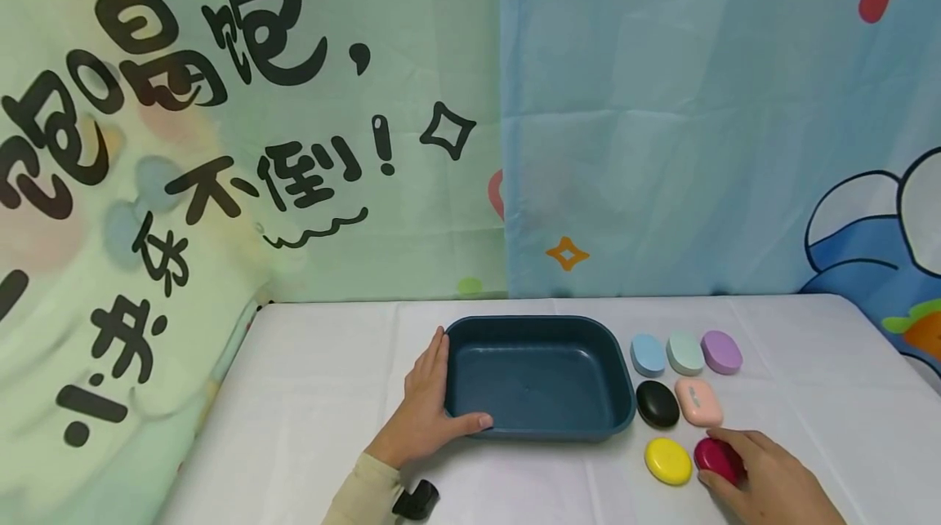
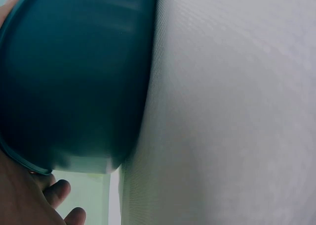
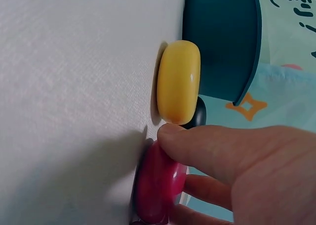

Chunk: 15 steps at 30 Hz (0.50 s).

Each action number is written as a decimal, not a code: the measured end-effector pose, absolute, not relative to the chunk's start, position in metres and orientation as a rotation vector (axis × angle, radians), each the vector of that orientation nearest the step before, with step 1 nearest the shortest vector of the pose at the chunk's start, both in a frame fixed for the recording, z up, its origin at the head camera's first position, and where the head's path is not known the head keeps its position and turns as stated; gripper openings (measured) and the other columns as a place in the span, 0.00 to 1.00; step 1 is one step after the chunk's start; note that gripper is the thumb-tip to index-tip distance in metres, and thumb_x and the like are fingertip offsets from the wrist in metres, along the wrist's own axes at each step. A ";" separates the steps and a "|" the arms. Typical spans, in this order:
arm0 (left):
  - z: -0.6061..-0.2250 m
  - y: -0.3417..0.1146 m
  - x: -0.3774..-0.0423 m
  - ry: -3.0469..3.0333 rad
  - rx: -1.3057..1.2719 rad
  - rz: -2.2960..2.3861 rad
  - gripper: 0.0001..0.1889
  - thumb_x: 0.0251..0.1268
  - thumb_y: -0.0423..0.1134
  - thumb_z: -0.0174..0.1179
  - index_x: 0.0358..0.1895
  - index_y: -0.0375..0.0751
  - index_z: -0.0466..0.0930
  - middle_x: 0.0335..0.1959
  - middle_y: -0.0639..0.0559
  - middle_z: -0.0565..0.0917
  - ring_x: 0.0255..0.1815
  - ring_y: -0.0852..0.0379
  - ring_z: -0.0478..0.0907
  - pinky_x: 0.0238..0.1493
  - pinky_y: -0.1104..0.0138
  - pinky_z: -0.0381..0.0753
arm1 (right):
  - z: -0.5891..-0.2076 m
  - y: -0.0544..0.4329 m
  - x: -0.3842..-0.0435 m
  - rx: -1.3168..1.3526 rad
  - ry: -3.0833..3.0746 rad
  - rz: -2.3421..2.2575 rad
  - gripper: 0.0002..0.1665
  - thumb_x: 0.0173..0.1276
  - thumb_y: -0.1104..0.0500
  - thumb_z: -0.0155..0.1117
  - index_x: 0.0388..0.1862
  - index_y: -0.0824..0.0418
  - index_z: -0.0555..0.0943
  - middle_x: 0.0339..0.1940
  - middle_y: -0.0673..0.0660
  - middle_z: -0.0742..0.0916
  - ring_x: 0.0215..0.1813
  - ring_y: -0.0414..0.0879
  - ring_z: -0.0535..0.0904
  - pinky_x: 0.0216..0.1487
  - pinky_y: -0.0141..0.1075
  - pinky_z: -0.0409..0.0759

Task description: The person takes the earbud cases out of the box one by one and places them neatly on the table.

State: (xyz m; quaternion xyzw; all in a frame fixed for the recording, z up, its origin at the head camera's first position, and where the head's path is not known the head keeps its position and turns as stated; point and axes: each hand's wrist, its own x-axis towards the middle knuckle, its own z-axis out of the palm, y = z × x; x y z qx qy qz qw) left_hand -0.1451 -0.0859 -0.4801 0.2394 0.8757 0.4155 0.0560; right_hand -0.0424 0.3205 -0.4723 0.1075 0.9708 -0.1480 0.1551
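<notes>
A dark blue-green plastic basin [image 1: 540,378] stands on the white table. My left hand [image 1: 426,398] rests on its left front corner, fingers straight along the left side and thumb on the front rim. At the lower right, my right hand [image 1: 775,476] pinches a glossy dark red oval piece [image 1: 719,460] between thumb and fingers. In the right wrist view, the thumb lies over the near end of the red piece [image 3: 158,185], which appears to sit on the tabletop. Just left of it lies a yellow oval piece [image 1: 668,461], with a black oval one [image 1: 657,404] behind.
A pink rounded piece [image 1: 699,401] lies beside the black one. Behind are light blue [image 1: 648,354], pale green [image 1: 685,353] and purple [image 1: 722,352] pieces. A small black object [image 1: 416,500] is by the left sleeve. Printed cloths [image 1: 632,117] hang behind the table.
</notes>
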 end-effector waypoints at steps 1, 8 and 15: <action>-0.480 -0.086 -0.145 2.658 0.728 1.260 0.63 0.58 0.60 0.70 0.82 0.40 0.32 0.83 0.46 0.34 0.82 0.46 0.34 0.72 0.36 0.41 | -0.473 0.321 -0.043 0.308 2.782 -0.425 0.53 0.48 0.39 0.82 0.61 0.75 0.75 0.46 0.73 0.79 0.40 0.57 0.76 0.45 0.55 0.83; -0.478 -0.086 -0.144 2.645 0.721 1.265 0.63 0.58 0.62 0.69 0.82 0.39 0.32 0.83 0.49 0.32 0.82 0.46 0.33 0.72 0.37 0.40 | -0.465 0.319 -0.043 0.312 2.777 -0.420 0.53 0.49 0.40 0.82 0.61 0.76 0.75 0.45 0.74 0.80 0.39 0.56 0.76 0.44 0.54 0.84; -0.474 -0.085 -0.142 2.652 0.707 1.258 0.64 0.58 0.63 0.69 0.82 0.37 0.32 0.83 0.49 0.33 0.82 0.46 0.33 0.73 0.38 0.40 | -0.448 0.316 -0.046 0.318 2.804 -0.408 0.52 0.53 0.38 0.79 0.62 0.76 0.74 0.53 0.81 0.76 0.47 0.69 0.75 0.51 0.63 0.77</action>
